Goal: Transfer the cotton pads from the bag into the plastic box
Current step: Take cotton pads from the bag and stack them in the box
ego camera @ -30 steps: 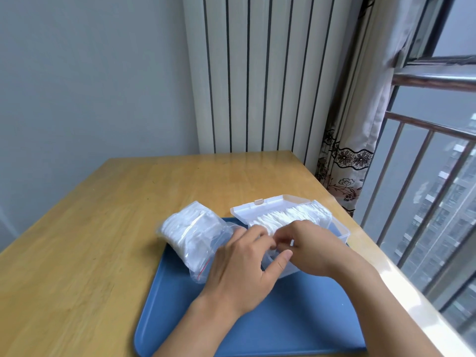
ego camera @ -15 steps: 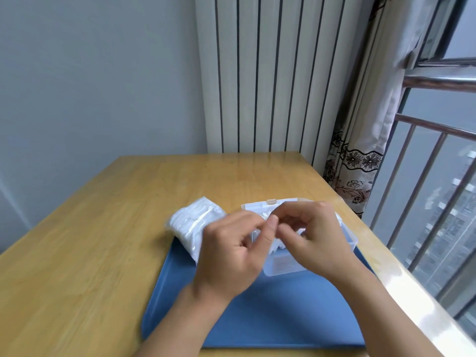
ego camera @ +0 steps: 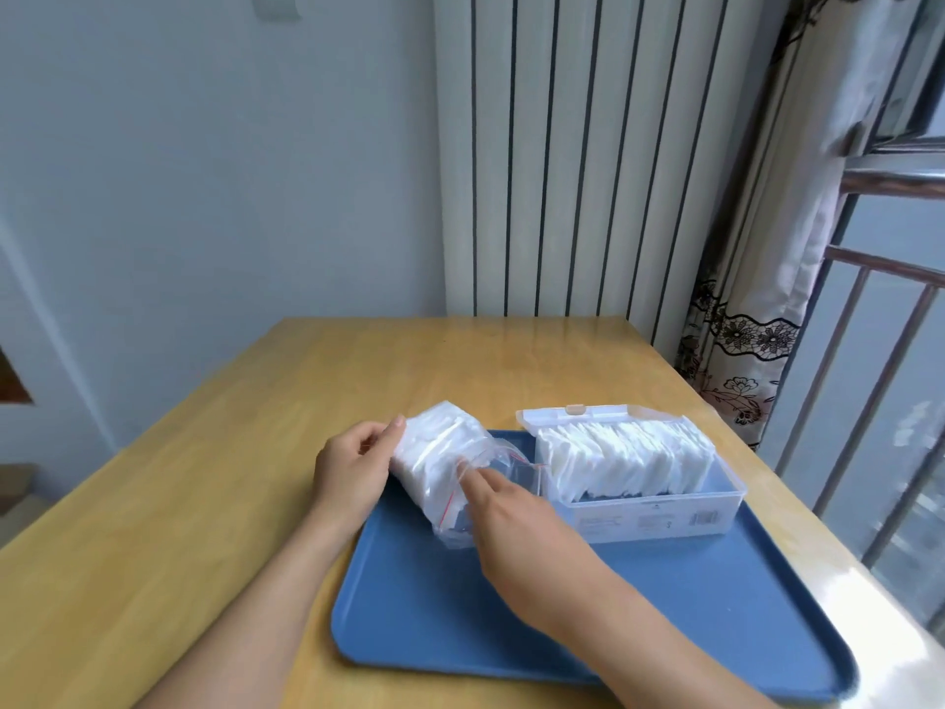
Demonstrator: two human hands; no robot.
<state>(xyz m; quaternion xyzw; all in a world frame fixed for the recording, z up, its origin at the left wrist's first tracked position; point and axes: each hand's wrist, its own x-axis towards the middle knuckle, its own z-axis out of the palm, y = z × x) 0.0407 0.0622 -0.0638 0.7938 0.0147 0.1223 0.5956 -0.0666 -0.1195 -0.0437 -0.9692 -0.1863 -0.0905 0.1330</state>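
A clear zip bag (ego camera: 444,455) full of white cotton pads lies on the left end of a blue tray (ego camera: 588,606). My left hand (ego camera: 353,465) grips the bag's far left end. My right hand (ego camera: 503,509) has its fingertips on the bag's open, red-lined mouth, partly under the plastic. To the right stands an open clear plastic box (ego camera: 659,516) with its lid (ego camera: 578,412) hinged back. A row of white cotton pads (ego camera: 626,460) stands upright inside it.
The tray rests on a wooden table (ego camera: 204,529) whose right edge runs along a window with metal bars (ego camera: 869,381). A white radiator (ego camera: 562,156) and a patterned curtain (ego camera: 741,360) stand behind the table.
Both hands left the box, where they were together over the pads, and moved left onto the bag. The camera view lifted and shifted, so the box's row of pads is now uncovered.
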